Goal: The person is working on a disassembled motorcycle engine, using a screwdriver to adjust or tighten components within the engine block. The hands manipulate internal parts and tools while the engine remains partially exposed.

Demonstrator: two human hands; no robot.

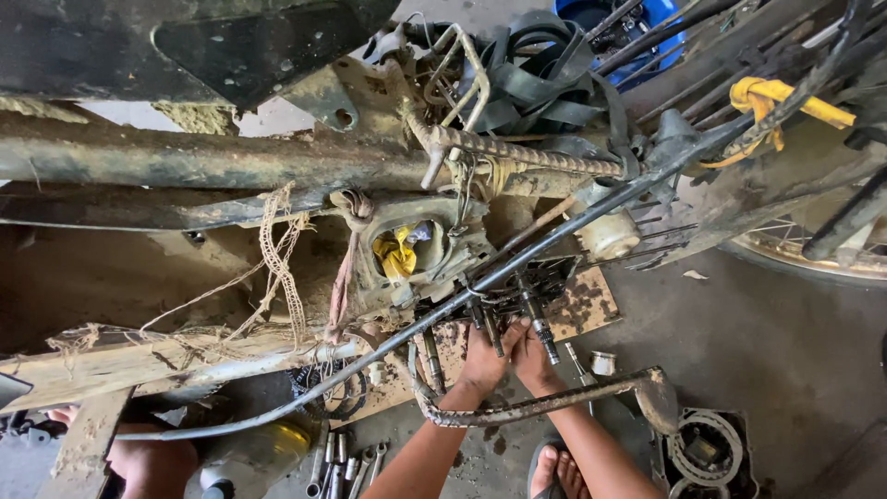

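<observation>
Grey concrete floor [785, 370], oily, under a mud-caked motorcycle frame [231, 162]. Blue tub [658, 20] at upper right holds dark metal parts. Centre frame, the open engine casing [420, 249] has a yellow rag [395, 254] stuffed inside. Just below, left hand [482, 359] and right hand [534, 356] press side by side, fingers curled around the greasy gear shafts [536, 319].
</observation>
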